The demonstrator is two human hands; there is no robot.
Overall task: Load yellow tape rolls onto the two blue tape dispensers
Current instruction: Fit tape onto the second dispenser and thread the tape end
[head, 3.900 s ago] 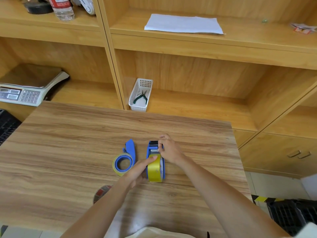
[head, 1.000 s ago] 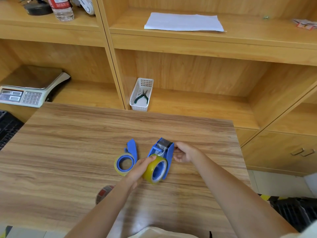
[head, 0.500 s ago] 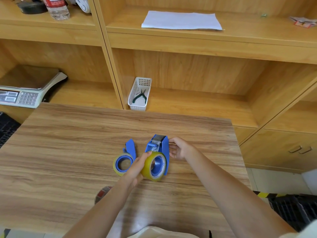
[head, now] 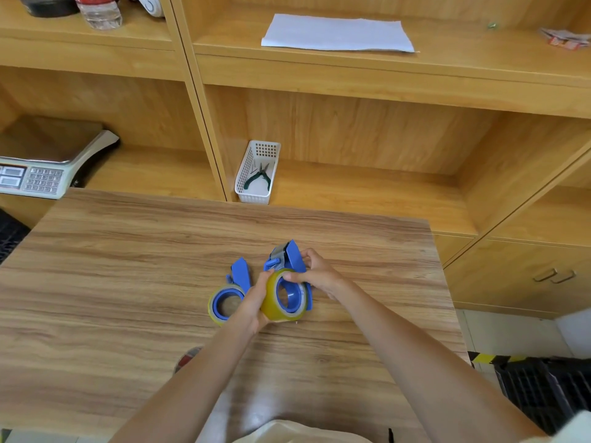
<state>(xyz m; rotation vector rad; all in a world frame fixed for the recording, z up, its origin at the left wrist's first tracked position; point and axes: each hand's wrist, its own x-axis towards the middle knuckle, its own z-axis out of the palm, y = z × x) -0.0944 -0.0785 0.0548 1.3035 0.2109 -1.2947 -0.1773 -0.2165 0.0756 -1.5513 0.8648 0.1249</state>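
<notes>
Two blue tape dispensers sit near the middle of the wooden table (head: 128, 282). The left dispenser (head: 240, 274) lies flat with a thin yellow tape roll (head: 215, 310) around its blue hub. The right dispenser (head: 292, 257) is tilted up, and a thick yellow tape roll (head: 271, 306) sits on its hub. My left hand (head: 256, 298) grips that roll from the left side. My right hand (head: 319, 274) holds the right dispenser's body, with the thumb on the roll's top edge.
A white basket (head: 256, 172) with green pliers stands on the shelf behind the table. A weighing scale (head: 41, 161) is at the left, a sheet of paper (head: 335, 33) on the upper shelf. A round tape roll (head: 188, 358) lies half hidden under my left forearm. Black crates sit on the floor at right.
My right hand has moved from the dispenser's far side onto its body and the roll's top. The dispenser has tipped more toward me. The left dispenser has not moved.
</notes>
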